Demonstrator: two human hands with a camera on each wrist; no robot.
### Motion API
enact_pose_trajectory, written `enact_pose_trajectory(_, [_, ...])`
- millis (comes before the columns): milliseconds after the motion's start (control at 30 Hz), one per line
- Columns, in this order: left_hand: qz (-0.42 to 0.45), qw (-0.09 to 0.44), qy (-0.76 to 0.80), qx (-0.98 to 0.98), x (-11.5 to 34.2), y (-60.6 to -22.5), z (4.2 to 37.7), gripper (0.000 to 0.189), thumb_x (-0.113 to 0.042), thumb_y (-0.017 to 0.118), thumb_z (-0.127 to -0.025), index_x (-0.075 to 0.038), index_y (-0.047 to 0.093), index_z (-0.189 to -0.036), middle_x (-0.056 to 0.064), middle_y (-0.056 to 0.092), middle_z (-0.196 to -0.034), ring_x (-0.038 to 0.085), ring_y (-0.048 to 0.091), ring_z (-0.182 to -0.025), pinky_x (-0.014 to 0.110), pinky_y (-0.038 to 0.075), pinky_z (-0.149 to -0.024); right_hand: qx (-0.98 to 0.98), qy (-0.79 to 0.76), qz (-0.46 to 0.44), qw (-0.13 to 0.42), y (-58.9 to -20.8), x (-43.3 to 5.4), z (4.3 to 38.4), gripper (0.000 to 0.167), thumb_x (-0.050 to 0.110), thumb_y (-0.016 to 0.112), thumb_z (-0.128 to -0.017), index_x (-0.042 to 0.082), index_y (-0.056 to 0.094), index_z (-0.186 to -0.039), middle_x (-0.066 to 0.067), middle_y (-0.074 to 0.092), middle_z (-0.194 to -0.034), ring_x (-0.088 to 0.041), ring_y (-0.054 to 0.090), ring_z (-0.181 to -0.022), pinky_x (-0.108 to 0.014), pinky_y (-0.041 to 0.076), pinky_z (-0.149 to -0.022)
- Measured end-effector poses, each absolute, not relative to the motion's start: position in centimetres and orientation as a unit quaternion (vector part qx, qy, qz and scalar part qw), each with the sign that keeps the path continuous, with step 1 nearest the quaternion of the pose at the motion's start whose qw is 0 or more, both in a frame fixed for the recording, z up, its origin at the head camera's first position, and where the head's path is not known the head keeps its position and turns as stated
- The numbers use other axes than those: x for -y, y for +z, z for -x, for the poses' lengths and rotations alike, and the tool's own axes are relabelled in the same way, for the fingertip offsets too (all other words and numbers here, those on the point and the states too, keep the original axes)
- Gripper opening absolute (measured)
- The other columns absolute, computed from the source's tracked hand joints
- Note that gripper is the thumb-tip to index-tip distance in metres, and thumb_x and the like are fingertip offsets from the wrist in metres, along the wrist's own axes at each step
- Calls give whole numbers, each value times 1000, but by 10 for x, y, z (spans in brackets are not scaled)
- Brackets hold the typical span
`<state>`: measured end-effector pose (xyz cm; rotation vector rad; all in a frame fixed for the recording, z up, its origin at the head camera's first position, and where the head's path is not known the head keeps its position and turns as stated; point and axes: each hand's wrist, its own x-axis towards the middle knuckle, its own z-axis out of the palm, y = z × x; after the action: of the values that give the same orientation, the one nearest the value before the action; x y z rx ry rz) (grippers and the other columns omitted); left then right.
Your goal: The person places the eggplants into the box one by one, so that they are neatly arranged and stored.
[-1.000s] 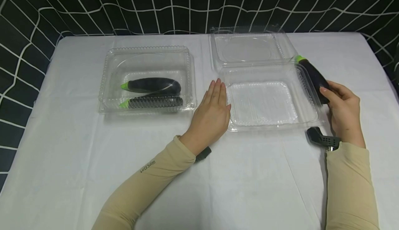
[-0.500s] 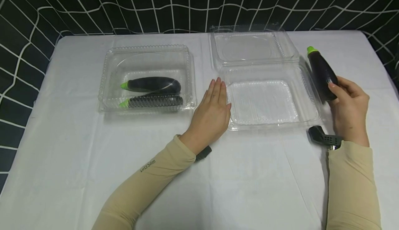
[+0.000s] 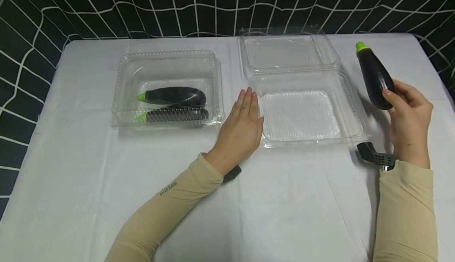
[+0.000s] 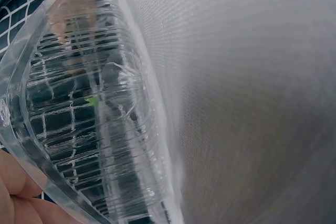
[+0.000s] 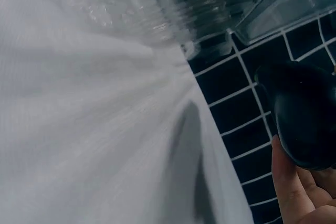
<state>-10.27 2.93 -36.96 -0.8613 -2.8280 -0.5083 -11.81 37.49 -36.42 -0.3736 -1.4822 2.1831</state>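
My right hand point(image 3: 410, 116) grips the thick end of a dark eggplant point(image 3: 375, 78), its green stem end pointing up and away. The same eggplant point(image 5: 304, 114) shows in the right wrist view, above the thumb. My left hand point(image 3: 239, 133) has its fingers straight, and its edge lies at the left side of a clear plastic container point(image 3: 302, 116). That container's hinged lid point(image 3: 284, 53) is folded back behind it, and nothing lies inside. To the left, a closed clear container point(image 3: 170, 70) holds an eggplant point(image 3: 175, 96) and another eggplant point(image 3: 177, 114) nearer its front wall.
A white cloth point(image 3: 185, 214) covers the table, with its far edge behind both containers. Beyond stands a dark backdrop with a white net point(image 3: 213, 9). A black wrist camera point(image 3: 376, 155) sits by the right sleeve, another point(image 3: 232, 174) under the left wrist.
My right hand has carried the eggplant to the right, away from the open container's right wall, with the stem end moving farther back. My left hand and both containers stay where they were.
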Motion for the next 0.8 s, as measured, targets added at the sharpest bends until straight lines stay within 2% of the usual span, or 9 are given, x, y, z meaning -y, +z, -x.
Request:
enact_pose_trajectory(233, [286,70,-165,941,-31,-369,104,52,-19,37,-100,16,32,-137,30,27,-147,38,21,-139,38,21,-112,566,784,115,229,-358,-371,117,36,-14,71,-74,-11,64,-109,-15,65,-97,-21,60,-93,-20,53,-73])
enact_pose_trajectory(533, [286,58,-163,942,-30,-371,101,52,-20,35,-101,16,31,-138,30,25,-148,37,19,-139,39,22,-112,616,756,75,210,-346,-361,108,34,-17,63,-79,-11,63,-113,-15,64,-102,-22,60,-98,-18,53,-73])
enact_pose_trajectory(800, [287,66,-163,941,-30,-369,102,52,-20,37,-101,16,31,-138,30,26,-147,38,20,-139,39,23,-111,645,743,13,178,-332,-352,106,37,-19,60,-80,-14,59,-116,-16,63,-105,-23,58,-101,-19,51,-81])
